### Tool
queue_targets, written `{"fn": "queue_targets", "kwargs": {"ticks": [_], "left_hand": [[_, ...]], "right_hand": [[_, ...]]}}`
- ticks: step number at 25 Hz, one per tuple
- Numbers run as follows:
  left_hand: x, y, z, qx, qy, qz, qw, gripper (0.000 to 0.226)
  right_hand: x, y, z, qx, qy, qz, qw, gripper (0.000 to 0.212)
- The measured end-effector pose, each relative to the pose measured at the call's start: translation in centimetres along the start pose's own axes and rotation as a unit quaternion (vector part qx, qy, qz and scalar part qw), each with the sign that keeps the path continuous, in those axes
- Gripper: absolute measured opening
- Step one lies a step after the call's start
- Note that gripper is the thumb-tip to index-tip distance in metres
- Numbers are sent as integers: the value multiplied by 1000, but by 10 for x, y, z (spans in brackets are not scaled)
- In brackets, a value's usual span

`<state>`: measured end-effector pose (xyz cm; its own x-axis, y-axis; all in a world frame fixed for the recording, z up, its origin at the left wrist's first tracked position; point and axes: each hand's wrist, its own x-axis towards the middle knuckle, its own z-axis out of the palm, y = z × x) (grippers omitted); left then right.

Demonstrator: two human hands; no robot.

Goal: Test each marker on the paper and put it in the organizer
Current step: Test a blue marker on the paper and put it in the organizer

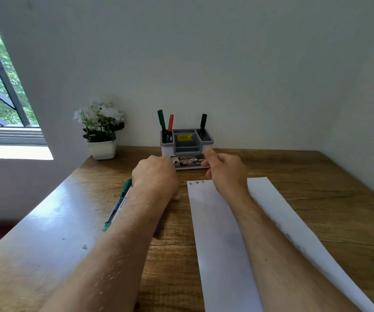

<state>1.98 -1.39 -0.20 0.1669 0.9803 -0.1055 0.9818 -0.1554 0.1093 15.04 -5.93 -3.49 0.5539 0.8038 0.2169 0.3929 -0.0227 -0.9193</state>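
Three markers already stand in the organizer [187, 140] against the wall at the far edge of the surface [316, 181]: a green marker [161, 120] and a red marker [170, 123] in its left compartment, a black marker [203, 122] in the right. The paper [222, 233] lies lengthwise near the middle of the surface, with three small test scribbles [197, 182] at its far left corner.

The left hand [155, 174] hangs knuckles-up over the untested markers [119, 204] lying on the surface left of the paper; its fingers curl under and I cannot tell whether they hold anything. The right hand [224, 170] hovers loose and empty just in front of the organizer, one finger out.

My worry is the left forearm: it lies right over the loose markers, and a careless sweep could roll them toward the left edge. The right hand is near enough to the organizer to knock it into the wall or tip the standing markers. The potted flowers [101, 131] sit well clear.
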Motion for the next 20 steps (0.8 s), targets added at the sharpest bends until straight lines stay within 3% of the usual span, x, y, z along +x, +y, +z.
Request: {"fn": "queue_targets", "kwargs": {"ticks": [3, 6, 10, 11, 15, 18, 20], "left_hand": [[6, 0, 6, -29, -12, 7, 999, 41], [8, 4, 7, -90, 23, 20, 995, 29], [14, 5, 2, -286, 41, 8, 957, 32], [15, 3, 1, -363, 27, 5, 932, 31], [5, 0, 3, -637, -57, -7, 769, 22], [3, 1, 6, -731, -119, -19, 671, 17], [1, 3, 8, -765, -159, -31, 624, 12]], "right_hand": [[1, 1, 0, 2, 0, -4, 1000, 39], [4, 4, 1, 8, 4, -6, 1000, 38], [7, 11, 1, -2, -1, -35, 999, 16], [6, 11, 0, -5, -13, -53, 999, 9], [2, 10, -3, 4, -89, -133, 987, 48], [-1, 9, -4, 52, -110, -192, 974, 47], [1, 12, -3, 71, -107, -219, 967, 38]]}}
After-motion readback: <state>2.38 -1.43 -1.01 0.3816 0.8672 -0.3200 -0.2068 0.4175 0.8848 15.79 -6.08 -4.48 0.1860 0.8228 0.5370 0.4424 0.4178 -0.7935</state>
